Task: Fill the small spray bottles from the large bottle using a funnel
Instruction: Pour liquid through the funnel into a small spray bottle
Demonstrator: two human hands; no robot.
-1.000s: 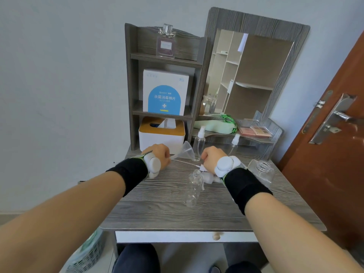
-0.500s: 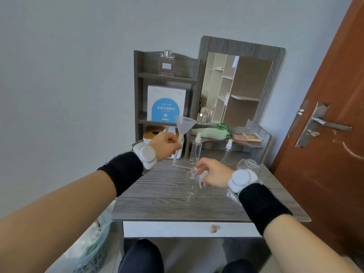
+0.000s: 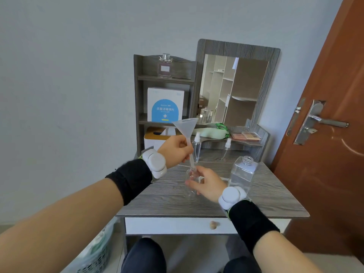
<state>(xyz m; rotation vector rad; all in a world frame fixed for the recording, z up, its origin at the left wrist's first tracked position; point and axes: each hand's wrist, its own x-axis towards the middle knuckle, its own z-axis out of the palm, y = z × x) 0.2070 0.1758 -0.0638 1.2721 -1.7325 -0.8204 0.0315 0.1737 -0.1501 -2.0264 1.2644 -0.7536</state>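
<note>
My left hand (image 3: 174,151) pinches the stem of a clear plastic funnel (image 3: 185,125), held upright with its spout tip at the mouth of a small clear uncapped bottle (image 3: 190,183). My right hand (image 3: 206,184) wraps around that small bottle, which stands on the grey table (image 3: 197,203). The large clear square bottle (image 3: 242,173), uncapped and partly full of clear liquid, stands to the right, behind my right wrist. Two more small spray bottles with white caps (image 3: 197,146) (image 3: 227,148) stand at the back of the table.
A shelf unit (image 3: 137,107) holds a perfume bottle (image 3: 164,66), a white-and-blue box (image 3: 165,105) and a tissue box (image 3: 155,136). A mirror (image 3: 234,89) stands behind. A brown door with a metal handle (image 3: 323,122) is right. A basket (image 3: 96,255) sits on the floor left.
My left hand brought the funnel down so its spout meets the small bottle's mouth. My right hand closed around that bottle. The large bottle now shows fully at the right.
</note>
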